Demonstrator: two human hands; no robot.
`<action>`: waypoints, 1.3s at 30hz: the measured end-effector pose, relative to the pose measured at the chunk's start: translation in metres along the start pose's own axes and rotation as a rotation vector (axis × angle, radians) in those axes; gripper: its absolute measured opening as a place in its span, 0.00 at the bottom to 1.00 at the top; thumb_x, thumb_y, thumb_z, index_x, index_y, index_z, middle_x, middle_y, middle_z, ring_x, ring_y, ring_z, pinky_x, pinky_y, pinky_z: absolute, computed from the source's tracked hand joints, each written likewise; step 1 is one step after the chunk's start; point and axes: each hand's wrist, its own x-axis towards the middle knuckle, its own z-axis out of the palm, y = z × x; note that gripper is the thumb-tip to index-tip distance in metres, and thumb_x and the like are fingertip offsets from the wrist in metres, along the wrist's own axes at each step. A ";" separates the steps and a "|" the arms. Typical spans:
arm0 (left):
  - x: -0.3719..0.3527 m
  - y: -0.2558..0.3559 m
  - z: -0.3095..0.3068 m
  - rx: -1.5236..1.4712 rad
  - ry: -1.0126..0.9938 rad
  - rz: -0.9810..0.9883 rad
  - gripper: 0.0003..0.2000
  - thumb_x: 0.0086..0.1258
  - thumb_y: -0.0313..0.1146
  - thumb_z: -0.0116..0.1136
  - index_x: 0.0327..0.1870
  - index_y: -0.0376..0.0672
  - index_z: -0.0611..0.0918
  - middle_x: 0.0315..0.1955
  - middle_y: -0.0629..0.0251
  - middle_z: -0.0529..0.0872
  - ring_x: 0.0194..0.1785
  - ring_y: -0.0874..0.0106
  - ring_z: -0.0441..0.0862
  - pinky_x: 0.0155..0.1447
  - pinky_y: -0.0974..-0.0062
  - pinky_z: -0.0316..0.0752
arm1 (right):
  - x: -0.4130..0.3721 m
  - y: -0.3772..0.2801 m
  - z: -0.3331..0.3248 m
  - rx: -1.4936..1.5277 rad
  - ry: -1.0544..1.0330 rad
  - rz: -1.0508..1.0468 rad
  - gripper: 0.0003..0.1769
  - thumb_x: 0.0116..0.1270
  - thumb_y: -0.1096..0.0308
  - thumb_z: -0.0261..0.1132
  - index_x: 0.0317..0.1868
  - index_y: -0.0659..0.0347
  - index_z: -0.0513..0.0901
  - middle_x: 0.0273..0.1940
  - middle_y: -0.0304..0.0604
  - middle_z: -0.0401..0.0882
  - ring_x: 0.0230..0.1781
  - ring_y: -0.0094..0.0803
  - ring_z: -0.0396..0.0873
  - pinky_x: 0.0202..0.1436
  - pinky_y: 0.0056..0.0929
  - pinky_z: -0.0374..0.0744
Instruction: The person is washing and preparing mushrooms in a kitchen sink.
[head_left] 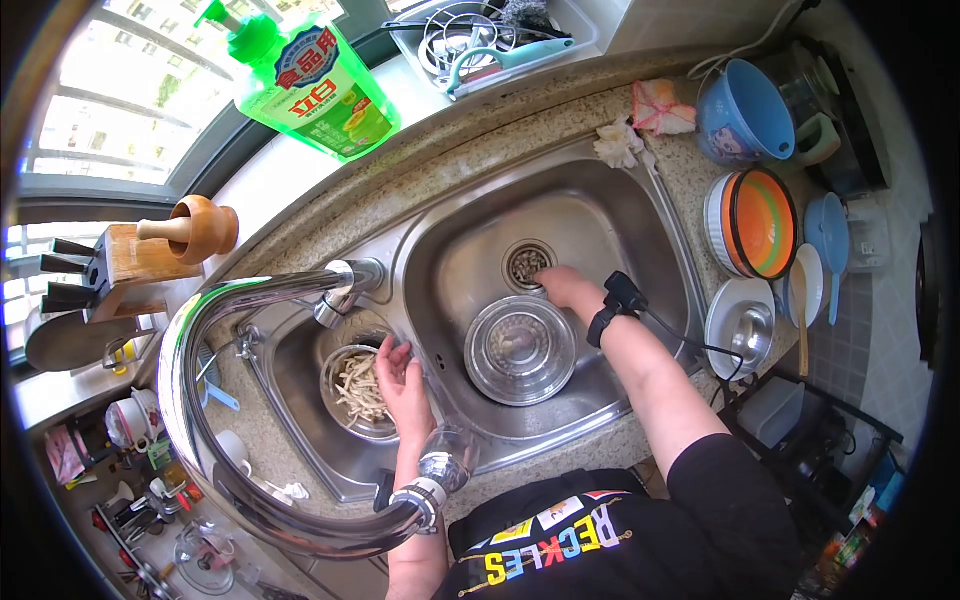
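Note:
My left hand [402,385] is over the smaller sink basin, palm up with its fingers apart, beside a clear bowl [330,385] of pale, finger-shaped pieces [360,388]. My right hand [563,287] reaches down into the larger basin [620,230], its fingertips at the edge of the drain strainer [528,264], which holds small bits. Whether those fingers pinch anything is hidden. Just below that hand, a clear glass bowl [520,350] sits on the basin floor. The chrome faucet [180,400] arches across the left side.
A green soap bottle [325,95] and a wooden mortar [205,228] are on the sill, near a knife block [135,262]. Stacked bowls [762,222], a blue basket [750,110] and a metal bowl [750,330] line the right counter. A cloth [662,107] lies behind.

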 end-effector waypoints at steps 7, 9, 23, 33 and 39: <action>0.000 0.000 -0.001 0.002 -0.002 0.007 0.24 0.63 0.20 0.46 0.63 0.35 0.62 0.51 0.55 0.72 0.55 0.71 0.69 0.59 0.76 0.63 | 0.002 0.007 0.004 0.061 0.105 -0.039 0.19 0.50 0.74 0.62 0.46 0.58 0.79 0.47 0.49 0.78 0.48 0.45 0.76 0.51 0.39 0.75; -0.001 -0.002 -0.002 0.003 0.000 0.003 0.24 0.64 0.20 0.46 0.63 0.36 0.62 0.51 0.56 0.72 0.55 0.71 0.69 0.59 0.76 0.63 | 0.001 0.007 0.006 0.044 0.136 -0.081 0.18 0.50 0.74 0.62 0.45 0.59 0.79 0.46 0.48 0.78 0.47 0.46 0.76 0.51 0.40 0.75; -0.001 -0.013 -0.016 0.009 -0.045 0.065 0.20 0.62 0.20 0.47 0.57 0.35 0.69 0.51 0.57 0.74 0.56 0.70 0.70 0.62 0.73 0.63 | -0.030 -0.021 -0.037 0.254 0.492 -0.138 0.06 0.52 0.76 0.61 0.33 0.63 0.76 0.37 0.51 0.74 0.40 0.51 0.75 0.43 0.43 0.75; -0.057 -0.014 -0.007 -0.028 -0.058 0.163 0.17 0.60 0.26 0.58 0.52 0.38 0.74 0.46 0.63 0.78 0.48 0.77 0.75 0.52 0.79 0.69 | -0.106 -0.075 -0.102 0.373 0.890 -0.103 0.07 0.50 0.75 0.64 0.29 0.63 0.73 0.32 0.50 0.75 0.35 0.49 0.75 0.39 0.43 0.74; -0.087 -0.025 -0.006 0.016 -0.281 0.100 0.16 0.61 0.22 0.51 0.51 0.35 0.75 0.45 0.64 0.79 0.49 0.76 0.74 0.54 0.78 0.67 | -0.147 -0.076 -0.087 0.238 0.785 -0.091 0.06 0.50 0.74 0.64 0.28 0.62 0.74 0.31 0.48 0.76 0.35 0.48 0.76 0.38 0.42 0.74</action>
